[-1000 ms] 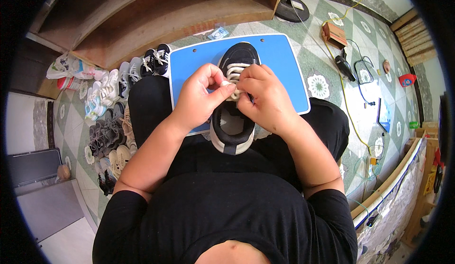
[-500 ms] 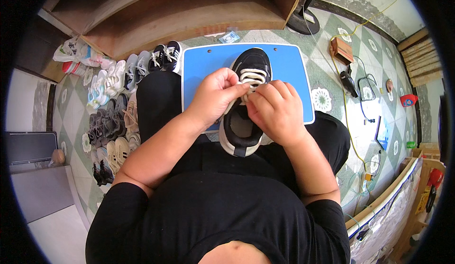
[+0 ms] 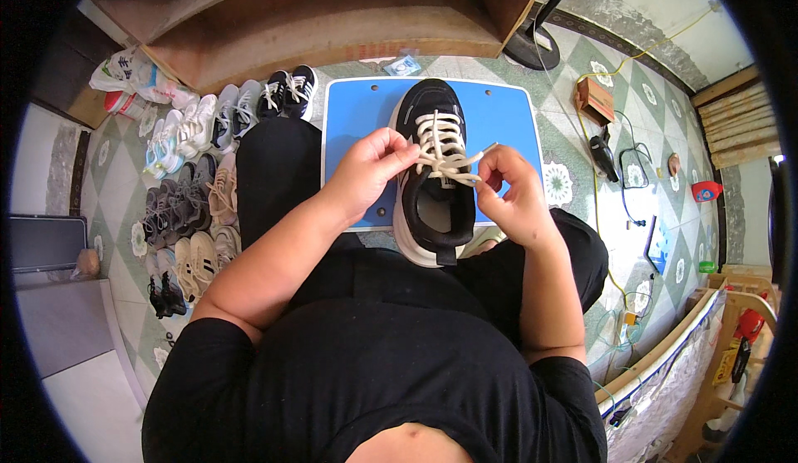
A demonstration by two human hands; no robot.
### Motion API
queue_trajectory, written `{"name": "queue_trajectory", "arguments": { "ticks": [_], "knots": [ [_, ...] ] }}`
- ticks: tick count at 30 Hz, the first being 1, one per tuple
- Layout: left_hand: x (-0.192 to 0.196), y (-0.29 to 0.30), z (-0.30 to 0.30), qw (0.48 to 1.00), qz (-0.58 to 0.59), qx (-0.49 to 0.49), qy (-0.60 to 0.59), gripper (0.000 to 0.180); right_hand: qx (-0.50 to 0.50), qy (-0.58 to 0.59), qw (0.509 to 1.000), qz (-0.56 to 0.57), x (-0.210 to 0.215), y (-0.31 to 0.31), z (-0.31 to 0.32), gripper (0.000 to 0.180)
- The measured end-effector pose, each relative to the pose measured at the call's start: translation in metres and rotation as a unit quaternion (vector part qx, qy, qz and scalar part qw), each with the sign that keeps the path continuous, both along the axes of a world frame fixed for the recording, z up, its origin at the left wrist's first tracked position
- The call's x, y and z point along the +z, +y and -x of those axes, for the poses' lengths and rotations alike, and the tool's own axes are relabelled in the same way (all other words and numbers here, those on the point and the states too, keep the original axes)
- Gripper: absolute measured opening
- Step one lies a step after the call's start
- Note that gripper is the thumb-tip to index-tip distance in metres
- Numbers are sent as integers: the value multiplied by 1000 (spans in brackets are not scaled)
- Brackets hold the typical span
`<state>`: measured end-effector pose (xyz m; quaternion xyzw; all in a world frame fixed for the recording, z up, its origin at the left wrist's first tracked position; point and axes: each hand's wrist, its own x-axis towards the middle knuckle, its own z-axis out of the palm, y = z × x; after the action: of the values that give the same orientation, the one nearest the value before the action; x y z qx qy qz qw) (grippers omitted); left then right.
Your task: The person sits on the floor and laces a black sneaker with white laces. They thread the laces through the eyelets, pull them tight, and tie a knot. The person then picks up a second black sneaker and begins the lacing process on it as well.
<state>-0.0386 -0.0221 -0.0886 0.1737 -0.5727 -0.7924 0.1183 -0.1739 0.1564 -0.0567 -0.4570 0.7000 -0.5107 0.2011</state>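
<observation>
Head view: a black sneaker (image 3: 434, 182) with a white sole sits at the centre of the frame, toe pointing to the top, resting on a blue board (image 3: 357, 122) across the person's lap. Its cream laces (image 3: 440, 151) cross the tongue. Left hand (image 3: 370, 172) has its grip pinched on a lace at the shoe's left side; right hand (image 3: 509, 187) pinches a lace end just right of the shoe. Rows of shoes (image 3: 195, 180) lie on the tiled floor (image 3: 573, 130) at the left of the frame.
</observation>
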Motion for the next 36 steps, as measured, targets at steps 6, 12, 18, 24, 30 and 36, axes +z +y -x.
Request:
{"name": "queue_trajectory", "arguments": {
  "ticks": [6, 12, 18, 24, 30, 36],
  "knots": [
    [-1, -1, 1, 999, 33, -24, 24, 8, -50, 199, 972, -112, 13, 1, -20, 33],
    [-14, 0, -2, 987, -156, 33, 4, 8, -33, 105, 958, -266, 12, -5, -11, 37],
    [-21, 27, -35, 996, 29, 70, -45, 47, -92, 166, 967, -173, -6, -20, -13, 25],
    [10, -1, -69, 953, 280, 112, -4, 87, -149, 216, 964, 35, -7, -73, -41, 24],
    [9, -73, -94, 933, 235, 263, 71, 79, 8, 323, 942, 91, 11, -158, -75, 18],
    [-46, -200, -139, 871, -149, 419, 207, 59, 165, 259, 948, 85, -15, -239, -96, 37]
  ]
}}
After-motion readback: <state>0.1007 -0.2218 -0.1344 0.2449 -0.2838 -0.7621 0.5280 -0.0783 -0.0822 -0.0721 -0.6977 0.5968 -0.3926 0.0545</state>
